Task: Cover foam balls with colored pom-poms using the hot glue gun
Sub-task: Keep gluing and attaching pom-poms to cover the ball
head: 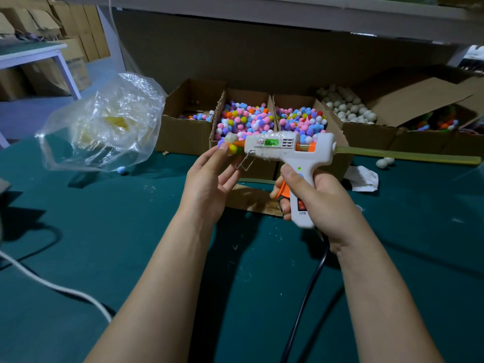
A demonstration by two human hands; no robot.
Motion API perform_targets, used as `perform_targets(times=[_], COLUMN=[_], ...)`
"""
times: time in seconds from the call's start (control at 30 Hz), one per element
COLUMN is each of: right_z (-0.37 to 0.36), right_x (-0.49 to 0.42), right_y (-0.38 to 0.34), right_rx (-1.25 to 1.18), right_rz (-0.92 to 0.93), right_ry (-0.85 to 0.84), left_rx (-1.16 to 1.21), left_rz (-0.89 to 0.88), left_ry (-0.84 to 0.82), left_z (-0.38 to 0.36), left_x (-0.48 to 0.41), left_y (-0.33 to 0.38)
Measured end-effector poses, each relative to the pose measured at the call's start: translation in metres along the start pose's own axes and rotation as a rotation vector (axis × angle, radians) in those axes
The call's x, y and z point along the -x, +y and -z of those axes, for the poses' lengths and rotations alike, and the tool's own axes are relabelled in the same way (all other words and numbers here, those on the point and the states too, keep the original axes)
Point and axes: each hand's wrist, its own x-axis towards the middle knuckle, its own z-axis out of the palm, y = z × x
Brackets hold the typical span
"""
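Holding a white foam ball half covered in coloured pom-poms (pixel 231 145), my left grip (pixel 209 179) pinches it at the fingertips above the green tabletop (pixel 131 244). My right grip (pixel 317 197) wraps the handle of the white-and-orange hot glue gun (pixel 282 150), one finger on the orange trigger, nozzle touching the ball. Behind, loose pastel pom-poms (pixel 243 119) fill a brown cardboard box (pixel 219 108), with bare white foam balls (pixel 348 108) further right.
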Motion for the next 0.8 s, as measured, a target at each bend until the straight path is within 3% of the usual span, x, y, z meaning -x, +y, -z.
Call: perform_targets(times=[0.8], right_z=[-0.0002], right_x=[-0.0001], right_y=[0.0001], right_rx=[0.01], right_rz=[0.008], right_ry=[-0.002], left_rx=[-0.022], left_rz=[-0.041], left_ry=[-0.02], left_z=[-0.0011], left_x=[0.0003], left_y=[0.0])
